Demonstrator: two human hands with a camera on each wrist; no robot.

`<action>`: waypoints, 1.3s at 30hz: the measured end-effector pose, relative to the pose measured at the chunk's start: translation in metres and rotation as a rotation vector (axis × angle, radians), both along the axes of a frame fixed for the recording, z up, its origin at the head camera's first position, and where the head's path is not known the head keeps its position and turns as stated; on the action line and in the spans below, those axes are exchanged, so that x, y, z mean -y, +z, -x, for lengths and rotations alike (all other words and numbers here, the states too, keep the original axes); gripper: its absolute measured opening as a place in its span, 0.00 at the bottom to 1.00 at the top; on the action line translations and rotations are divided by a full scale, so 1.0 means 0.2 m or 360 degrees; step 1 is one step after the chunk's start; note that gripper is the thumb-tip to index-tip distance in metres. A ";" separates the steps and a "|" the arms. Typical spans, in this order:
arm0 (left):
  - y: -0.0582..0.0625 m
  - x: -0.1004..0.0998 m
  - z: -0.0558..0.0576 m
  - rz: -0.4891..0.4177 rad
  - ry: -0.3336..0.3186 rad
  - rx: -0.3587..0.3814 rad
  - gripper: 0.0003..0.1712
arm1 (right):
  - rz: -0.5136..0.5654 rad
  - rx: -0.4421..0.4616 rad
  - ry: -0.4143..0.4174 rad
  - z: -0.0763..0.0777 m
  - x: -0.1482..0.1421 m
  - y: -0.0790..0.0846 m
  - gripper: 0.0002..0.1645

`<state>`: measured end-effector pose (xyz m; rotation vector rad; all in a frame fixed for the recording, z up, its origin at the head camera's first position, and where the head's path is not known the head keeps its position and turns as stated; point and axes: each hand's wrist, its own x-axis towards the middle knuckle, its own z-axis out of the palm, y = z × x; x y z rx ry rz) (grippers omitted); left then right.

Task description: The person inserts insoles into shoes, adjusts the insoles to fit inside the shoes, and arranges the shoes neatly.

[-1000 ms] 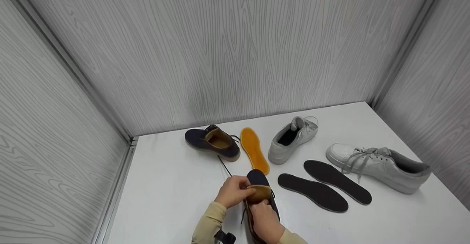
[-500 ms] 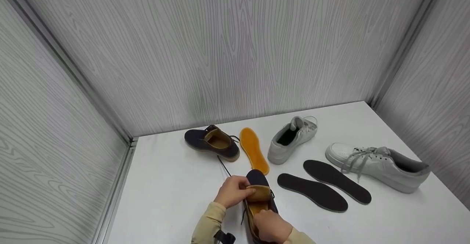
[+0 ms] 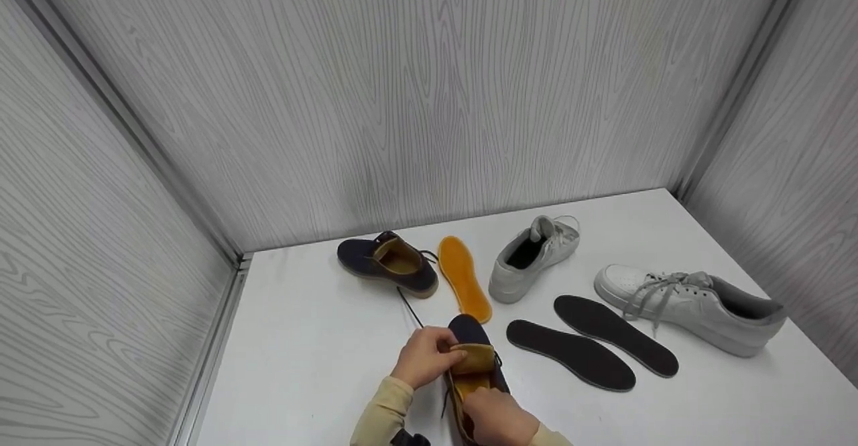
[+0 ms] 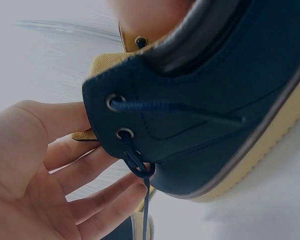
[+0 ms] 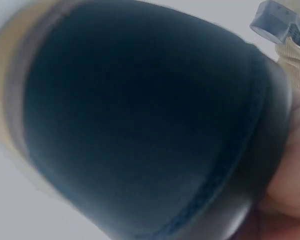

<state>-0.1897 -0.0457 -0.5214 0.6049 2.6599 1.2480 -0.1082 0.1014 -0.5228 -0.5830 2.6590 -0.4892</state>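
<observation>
A navy lace-up shoe points away from me at the table's front. My left hand pinches its tan tongue, thumb on top, and pulls it up from the opening. In the left wrist view, the fingers lie beside the eyelets and a loose navy lace. My right hand reaches into the shoe from the heel side, knuckles bent, its fingertips hidden inside. Ahead of it shows a yellow-orange insole in the shoe. The heel fills most of the right wrist view.
Behind lie the other navy shoe, tipped sideways, and an orange insole. To the right are two black insoles and two white sneakers, one upright at the back, another on the right. Panelled walls surround the table.
My right hand has drawn back from deep in the shoe toward the heel, baring the insole inside. The left hand keeps its pinch on the tongue.
</observation>
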 end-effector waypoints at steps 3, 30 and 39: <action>0.00 0.00 -0.02 -0.0041 0.0018 -0.0062 0.05 | 0.0293 -0.0098 -0.0102 0.02 -0.05 0.03 0.10; -0.23 -0.12 -0.40 0.0208 0.0636 0.0079 0.16 | 0.0310 -0.0471 -0.0746 0.07 -0.23 -0.16 0.17; -0.23 -0.15 -0.43 0.0206 0.0659 -0.0185 0.15 | 0.0410 -0.0526 -0.0619 0.06 -0.25 -0.15 0.14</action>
